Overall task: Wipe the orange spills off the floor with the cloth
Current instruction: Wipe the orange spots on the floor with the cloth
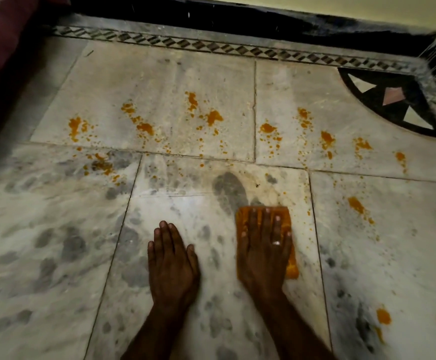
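Two hands: we have both down on the grey-veined white marble floor point(56, 229); the left hand point(171, 258) rests bare on the stone, fingers straight and close together, grasping nothing.
Right hand: our right hand point(265, 245) lies palm-down on the folded orange rectangular cloth point(292, 268), fingers straight and slightly spread, pressing it flat rather than curling round it; a silver ring point(276, 242) shows on one finger.
Cloth: it sits on the near middle tile, under that palm, with its far edge and right edge showing past the fingers.
Spills: the orange splashes and droplets point(213, 117) run in a band across the far tiles, well apart from the cloth; further blobs lie off to the right point(356, 205) and near right point(383, 316).
Step in hand: we judge the wiping to be at an early stage, since most of the orange sits on the floor untouched.
Next move: we think it calls for firm palm pressure and a slide of the cloth towards the nearest blob on the right, or forward into the band, gathering rather than smearing.
Containers: we see none, no bucket or bowl, so nothing for rinsing shows.
Surroundings: a diamond-patterned border strip point(211, 46), a black skirting point(237, 19), a black fan-shaped inlay point(375, 100) in the far right corner, and dark red fabric point(1, 48) at far left.
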